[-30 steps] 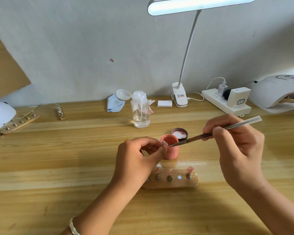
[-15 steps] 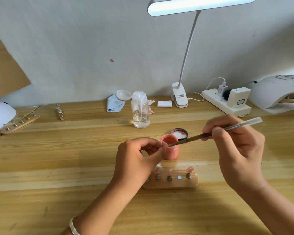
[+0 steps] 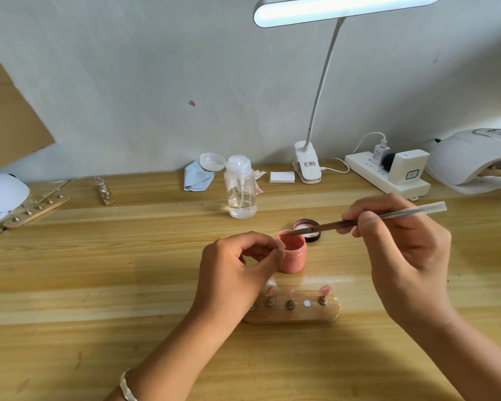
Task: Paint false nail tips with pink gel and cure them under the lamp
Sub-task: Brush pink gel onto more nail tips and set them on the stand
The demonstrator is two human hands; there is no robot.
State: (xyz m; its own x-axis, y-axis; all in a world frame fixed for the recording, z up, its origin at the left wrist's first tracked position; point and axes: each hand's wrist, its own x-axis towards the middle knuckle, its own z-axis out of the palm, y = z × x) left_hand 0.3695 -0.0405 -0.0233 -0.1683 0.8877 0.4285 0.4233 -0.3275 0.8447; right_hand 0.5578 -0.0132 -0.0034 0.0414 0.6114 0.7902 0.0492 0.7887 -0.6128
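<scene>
An open pink gel jar [image 3: 293,256] stands mid-table, its dark lid [image 3: 308,228] lying just behind it. My right hand [image 3: 399,250] grips a thin silver brush [image 3: 359,222] whose tip reaches over the jar's rim. My left hand [image 3: 237,273] pinches a small nail tip on its stand between thumb and fingers, right beside the jar; the tip itself is mostly hidden. In front of the jar a wooden holder [image 3: 294,311] carries several pink-painted nail tips on small pegs, with one peg spot bare. The white curing lamp [image 3: 475,157] sits at the far right.
A clear pump bottle [image 3: 241,189] stands behind the jar, with a blue cloth [image 3: 195,179] and white pads [image 3: 282,177] by the wall. A clip desk lamp [image 3: 308,166] and power strip [image 3: 385,178] sit at the back right. Other wooden holders [image 3: 35,208] lie at the left.
The brush tip has shifted slightly left over the jar's mouth, toward my left fingertips. Both hands otherwise stay in place.
</scene>
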